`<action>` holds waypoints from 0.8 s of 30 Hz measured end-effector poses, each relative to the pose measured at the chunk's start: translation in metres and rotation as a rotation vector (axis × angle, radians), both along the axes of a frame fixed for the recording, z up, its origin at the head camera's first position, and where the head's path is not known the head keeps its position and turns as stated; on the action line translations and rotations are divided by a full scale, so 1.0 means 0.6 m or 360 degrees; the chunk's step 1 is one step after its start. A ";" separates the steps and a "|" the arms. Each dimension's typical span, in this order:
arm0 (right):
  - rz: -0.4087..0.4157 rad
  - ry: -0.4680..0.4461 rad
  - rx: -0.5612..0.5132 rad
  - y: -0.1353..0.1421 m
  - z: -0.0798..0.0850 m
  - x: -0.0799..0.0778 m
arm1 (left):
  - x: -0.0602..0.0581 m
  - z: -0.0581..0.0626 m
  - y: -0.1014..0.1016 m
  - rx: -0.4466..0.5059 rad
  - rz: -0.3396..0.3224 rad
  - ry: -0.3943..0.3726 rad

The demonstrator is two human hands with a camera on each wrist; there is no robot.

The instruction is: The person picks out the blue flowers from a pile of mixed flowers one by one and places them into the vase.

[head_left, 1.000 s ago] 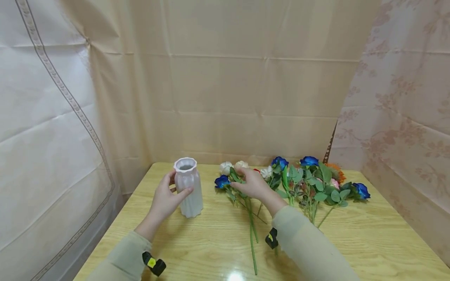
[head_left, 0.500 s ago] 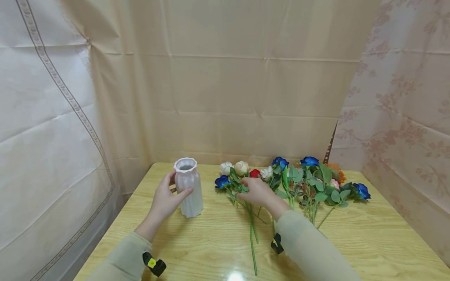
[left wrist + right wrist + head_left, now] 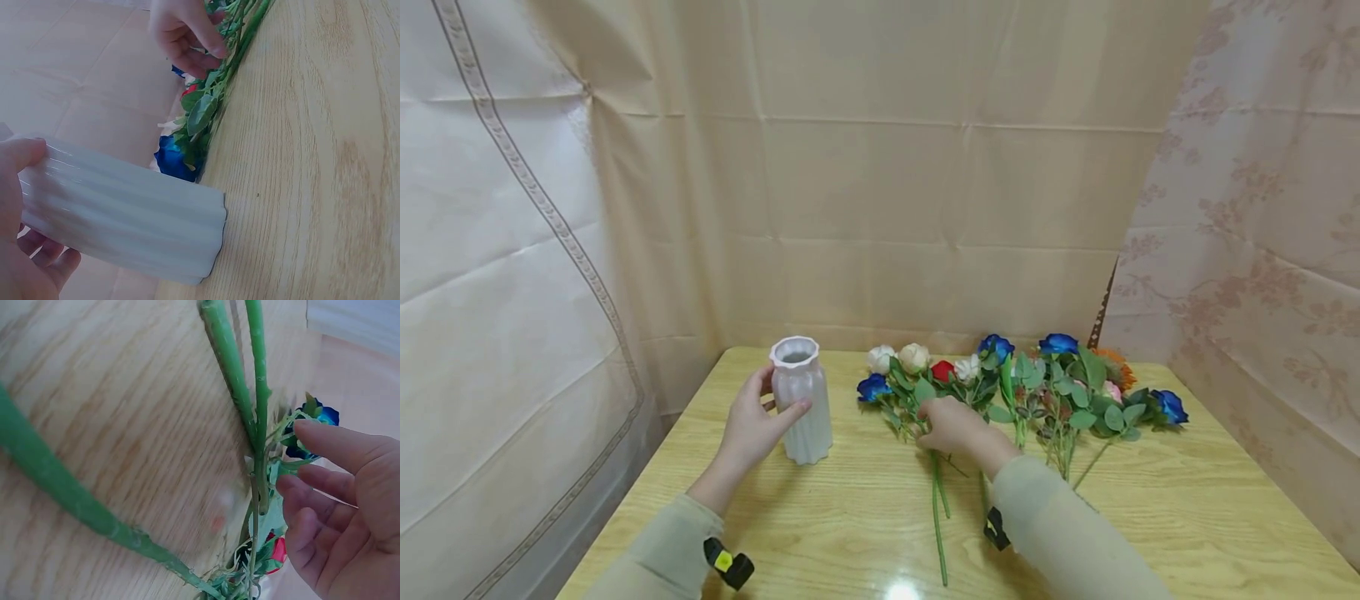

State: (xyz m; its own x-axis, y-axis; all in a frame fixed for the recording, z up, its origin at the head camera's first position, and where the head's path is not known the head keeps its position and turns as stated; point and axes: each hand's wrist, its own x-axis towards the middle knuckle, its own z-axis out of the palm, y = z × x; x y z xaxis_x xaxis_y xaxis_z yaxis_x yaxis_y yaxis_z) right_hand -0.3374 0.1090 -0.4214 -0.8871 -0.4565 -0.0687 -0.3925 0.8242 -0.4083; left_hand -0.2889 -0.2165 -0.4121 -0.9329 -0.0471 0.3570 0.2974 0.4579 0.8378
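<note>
**Left hand on the vase, right hand over the flowers**

Well left of the vase [image 3: 808,417] hangs a pale cloth [image 3: 490,350]. At the vase's left side is the left hand [image 3: 758,427], its grip curled round the upper part, thumb across the front. The white vase stands upright on the desk [image 3: 850,533], its wavy rim upward; a beige cloth [image 3: 880,183] hangs behind it.

Near the vase on its right lies a blue rose [image 3: 873,387], with a white rose [image 3: 882,359] and a cream rose [image 3: 914,358] behind it. Farther right of the vase, green stems [image 3: 939,529] point toward the person. Over their leafy part is the right hand [image 3: 957,429], its grip loosely bent and holding nothing, thumb apart; whether it touches a leaf, I cannot tell. Beyond that hand from the vase lie a red rose [image 3: 943,371] and a second white rose [image 3: 967,368].

Well right of the vase, more blue roses [image 3: 1059,343], an orange flower [image 3: 1117,371] and a pink flower [image 3: 1111,390] lie among leaves. Farthest right of it hangs a flowered cloth [image 3: 1262,208].
</note>
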 end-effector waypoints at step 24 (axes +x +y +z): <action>0.0157 0.0104 0.0248 -0.019 -0.023 0.008 | 0.002 -0.002 -0.003 -0.0011 -0.0009 0.0017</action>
